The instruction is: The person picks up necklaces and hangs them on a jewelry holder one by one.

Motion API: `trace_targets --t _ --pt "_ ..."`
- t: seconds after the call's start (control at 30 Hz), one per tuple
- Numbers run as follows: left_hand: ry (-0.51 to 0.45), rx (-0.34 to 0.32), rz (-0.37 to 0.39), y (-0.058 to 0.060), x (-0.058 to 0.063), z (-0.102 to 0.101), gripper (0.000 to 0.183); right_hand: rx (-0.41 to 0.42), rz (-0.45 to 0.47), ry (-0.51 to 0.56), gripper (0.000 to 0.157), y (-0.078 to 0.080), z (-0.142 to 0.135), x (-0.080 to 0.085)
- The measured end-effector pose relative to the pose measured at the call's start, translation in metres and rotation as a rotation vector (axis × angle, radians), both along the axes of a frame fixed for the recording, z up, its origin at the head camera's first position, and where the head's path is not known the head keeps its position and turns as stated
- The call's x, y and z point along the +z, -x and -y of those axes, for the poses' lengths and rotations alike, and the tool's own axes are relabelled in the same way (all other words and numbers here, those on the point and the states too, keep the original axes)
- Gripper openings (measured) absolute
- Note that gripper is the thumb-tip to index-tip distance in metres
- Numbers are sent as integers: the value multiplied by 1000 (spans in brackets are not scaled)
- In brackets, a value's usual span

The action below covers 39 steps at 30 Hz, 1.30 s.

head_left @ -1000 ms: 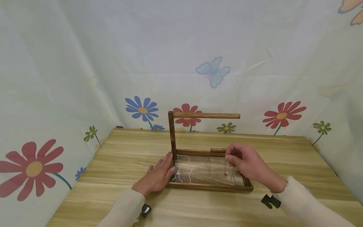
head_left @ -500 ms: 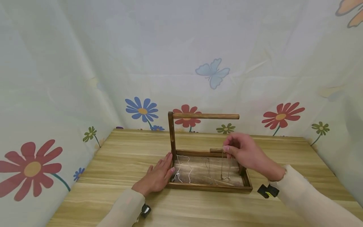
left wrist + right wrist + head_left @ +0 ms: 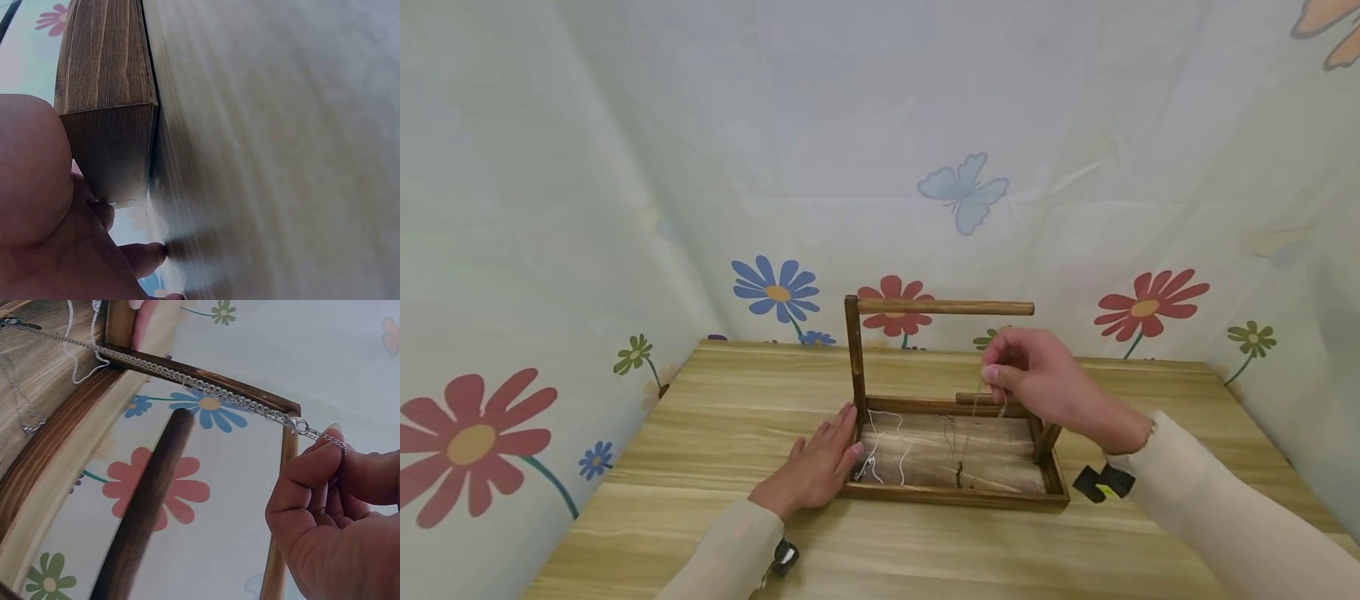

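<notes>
My right hand [image 3: 1037,379] pinches the clasp end of a thin silver chain necklace [image 3: 206,387] between thumb and fingertips. The necklace hangs down into the tray [image 3: 955,497] of a brown wooden jewelry stand, its low end over or on the tray floor. A lobster clasp [image 3: 294,424] shows just below the fingertips in the right wrist view. My left hand [image 3: 812,467] lies with fingers extended along the stand's left side, touching the tray's corner [image 3: 106,125]. Other chains [image 3: 901,442] lie in the tray, whitish ones at the left and a thinner one [image 3: 950,429] near the middle.
From the stand's tall left post [image 3: 854,354], an upper bar [image 3: 955,307] reaches right, its right end free. A lower bar [image 3: 972,398] sits behind my right hand, above a short right post [image 3: 1045,443]. The flowered curtain [image 3: 820,167] stands behind the wooden table [image 3: 760,392].
My right hand has risen and moved a little left, drawing the necklace up out of the tray so it hangs longer. The left hand has stayed in place.
</notes>
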State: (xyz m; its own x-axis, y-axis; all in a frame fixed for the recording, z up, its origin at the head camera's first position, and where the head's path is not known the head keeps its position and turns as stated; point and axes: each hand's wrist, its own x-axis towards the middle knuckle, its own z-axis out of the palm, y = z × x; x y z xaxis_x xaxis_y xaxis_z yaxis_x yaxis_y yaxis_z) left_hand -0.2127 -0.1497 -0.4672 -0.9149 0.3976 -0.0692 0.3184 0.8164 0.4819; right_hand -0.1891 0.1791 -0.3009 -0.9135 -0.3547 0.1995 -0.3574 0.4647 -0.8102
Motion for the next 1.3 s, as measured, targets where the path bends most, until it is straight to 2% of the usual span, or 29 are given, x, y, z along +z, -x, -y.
trace_targets --t 0.27,0.8,1.3 --pt "16 0 6 -1 2 -1 65 43 53 13 8 9 10 15" --pt "32 0 -2 -1 4 -1 64 49 156 43 7 20 26 38" --pt "37 4 2 -3 5 -1 64 37 159 69 7 27 42 52"
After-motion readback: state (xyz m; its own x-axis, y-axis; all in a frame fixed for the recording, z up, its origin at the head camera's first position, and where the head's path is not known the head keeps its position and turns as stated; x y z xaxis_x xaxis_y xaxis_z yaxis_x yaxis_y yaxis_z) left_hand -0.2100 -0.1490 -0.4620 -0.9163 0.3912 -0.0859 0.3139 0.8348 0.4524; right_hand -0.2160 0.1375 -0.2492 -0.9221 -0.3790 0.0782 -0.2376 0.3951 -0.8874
